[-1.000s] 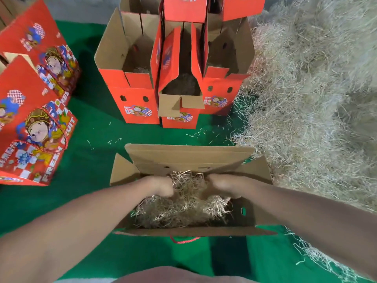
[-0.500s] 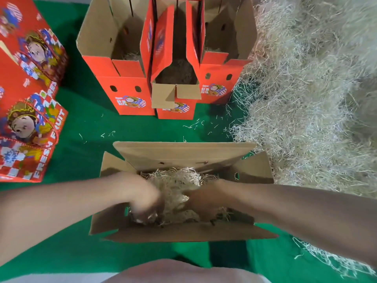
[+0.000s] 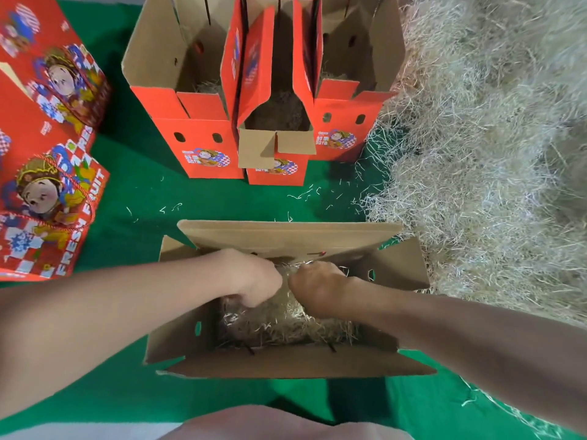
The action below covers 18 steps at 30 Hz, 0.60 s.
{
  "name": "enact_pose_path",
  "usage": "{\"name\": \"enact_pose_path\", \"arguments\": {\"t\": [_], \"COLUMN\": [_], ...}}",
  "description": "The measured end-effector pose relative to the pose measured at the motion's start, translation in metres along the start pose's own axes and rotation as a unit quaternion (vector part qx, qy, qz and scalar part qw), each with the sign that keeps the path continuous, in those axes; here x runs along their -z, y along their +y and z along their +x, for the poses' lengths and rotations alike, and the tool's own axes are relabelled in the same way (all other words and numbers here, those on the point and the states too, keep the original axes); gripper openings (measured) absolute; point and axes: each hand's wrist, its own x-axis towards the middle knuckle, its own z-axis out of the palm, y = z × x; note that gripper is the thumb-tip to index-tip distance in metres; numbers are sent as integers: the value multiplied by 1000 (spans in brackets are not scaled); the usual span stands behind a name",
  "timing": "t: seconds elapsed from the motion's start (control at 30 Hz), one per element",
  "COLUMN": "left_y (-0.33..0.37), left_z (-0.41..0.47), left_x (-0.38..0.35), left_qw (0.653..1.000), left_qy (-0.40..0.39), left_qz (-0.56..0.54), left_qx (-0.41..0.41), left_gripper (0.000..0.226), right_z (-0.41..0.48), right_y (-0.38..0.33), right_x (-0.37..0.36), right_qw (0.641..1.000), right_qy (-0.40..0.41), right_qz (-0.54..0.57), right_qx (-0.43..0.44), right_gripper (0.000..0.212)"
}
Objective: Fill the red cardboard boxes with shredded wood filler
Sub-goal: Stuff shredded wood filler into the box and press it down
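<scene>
A green felt-like mat (image 3: pixel 133 198) covers nearly all the ground in view under even, soft light that leaves only dim shadows on it, and a pale grey floor (image 3: pixel 47 435) shows past its edge in narrow strips at bottom left and top left.

The open brown cardboard box (image 3: pixel 286 365) before you is matt, raw board. Inside it, pale shredded wood filler (image 3: pixel 286 325) looks dry and wiry. Beyond it, red printed cardboard boxes (image 3: pixel 203 147) shine faintly; under it, green cloth (image 3: pixel 143 198) looks felty.
</scene>
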Motion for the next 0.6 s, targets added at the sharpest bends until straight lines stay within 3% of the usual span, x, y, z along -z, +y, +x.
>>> {"name": "enact_pose_path", "arguments": {"t": [0.1,0.17,0.23,0.37,0.5,0.6], "left_y": [-1,5,9,2,-11,-2], "left_z": [1,14,30,27,21,24], "left_x": [-1,-14,-27,-36,-37,-29], "left_qw": [997,996,993,983,991,987], "left_qy": [4,-32,-85,-151,-69,125], "left_qz": [46,52,59,-25,-41,-85], "left_qx": [61,66,59,98,106,61], "left_gripper": [22,33,44,41,35,23], "right_z": [12,22,31,34,30,24], "right_y": [4,5,1,-1,3,-2], "right_x": [-3,-20,-41,-62,-58,-43], "right_qw": [999,990,973,950,938,978], "right_qy": [-31,-130,-227,-301,-319,-165], "right_qz": [39,45,-9,-71,-124,-111], "right_qx": [-7,37,52,45,64,71], "right_gripper": [30,49,48,45,36,31]}}
